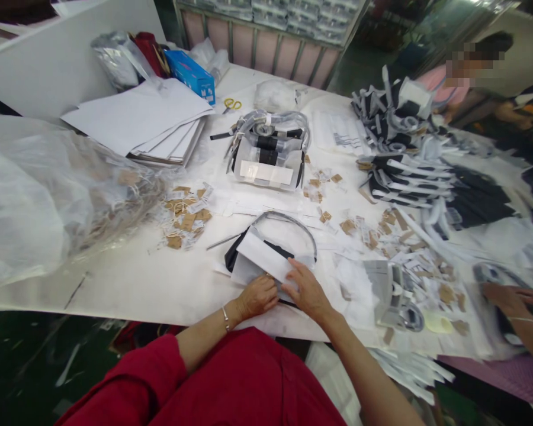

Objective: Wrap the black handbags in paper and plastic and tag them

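Observation:
A black handbag (233,254) lies on the table in front of me, its wrapped grey handle (313,236) arching over the far side. White paper (262,251) covers the bag's front and flap. My left hand (257,297) is closed at the near edge of the bag; what its curled fingers pinch is hidden. Against the right end of the paper rests my right hand (308,290), fingers apart, touching the bag's front. Farther back stands another wrapped handbag (269,151) with black and grey parts and a white strip across its front.
Brown tags (186,222) lie in heaps left and right. A plastic bag (48,195) bulges at left, near stacked white sheets (142,112), a blue box (190,74) and yellow-handled scissors (232,104). Stacked bags (408,180) fill the right, where a co-worker's hands (510,299) handle another bag.

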{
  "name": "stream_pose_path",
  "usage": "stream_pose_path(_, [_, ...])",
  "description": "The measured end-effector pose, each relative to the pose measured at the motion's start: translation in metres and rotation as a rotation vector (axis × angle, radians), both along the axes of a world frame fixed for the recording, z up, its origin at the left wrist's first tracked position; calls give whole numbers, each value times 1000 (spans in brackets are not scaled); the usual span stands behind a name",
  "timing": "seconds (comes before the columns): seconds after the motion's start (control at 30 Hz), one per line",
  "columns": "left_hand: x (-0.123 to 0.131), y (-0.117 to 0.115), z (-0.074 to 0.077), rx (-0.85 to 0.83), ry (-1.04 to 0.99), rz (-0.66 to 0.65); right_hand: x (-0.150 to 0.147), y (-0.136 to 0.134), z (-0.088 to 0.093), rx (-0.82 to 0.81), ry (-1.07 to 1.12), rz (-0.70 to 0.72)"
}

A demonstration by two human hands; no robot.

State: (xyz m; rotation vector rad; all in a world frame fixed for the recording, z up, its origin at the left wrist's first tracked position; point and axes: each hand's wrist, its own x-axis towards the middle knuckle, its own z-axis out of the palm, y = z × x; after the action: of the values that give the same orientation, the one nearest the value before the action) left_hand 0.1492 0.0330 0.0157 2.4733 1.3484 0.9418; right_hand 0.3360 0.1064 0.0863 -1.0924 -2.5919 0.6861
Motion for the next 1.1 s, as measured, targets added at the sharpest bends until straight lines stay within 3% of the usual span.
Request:
stream_pose_path(0.17, [-4, -11, 11, -35, 37, -31, -11, -8, -19, -55, 34, 103])
stream_pose_path(0.33, [-13, -17, 17, -42, 15, -88, -14, -10, -18, -45, -35, 131])
stream_pose_path(0.43, [-17, -15, 13, -33, -11, -116, -23, -8, -17, -28, -75, 70])
stream_pose_path(0.57, [-19, -14, 10, -34, -9, -133, -22, -3, -9, -20, -80, 41])
stream_pose_path(0.7, [-18, -17, 10, -36, 20, -90, 1, -2, 9, -22, -163, 125])
stream_pose_path(0.8, [-16, -19, 9, -30, 8, -82, 9, -5, 12, -31, -148, 164])
stream_pose_path(1.0, [-16, -21, 4, -30, 0, -83, -21, -12, -14, -46, 41, -12])
stream_pose_path(1.1, [-17, -22, 5, -42, 2, -82, -29, -16, -28, -53, 74, 5])
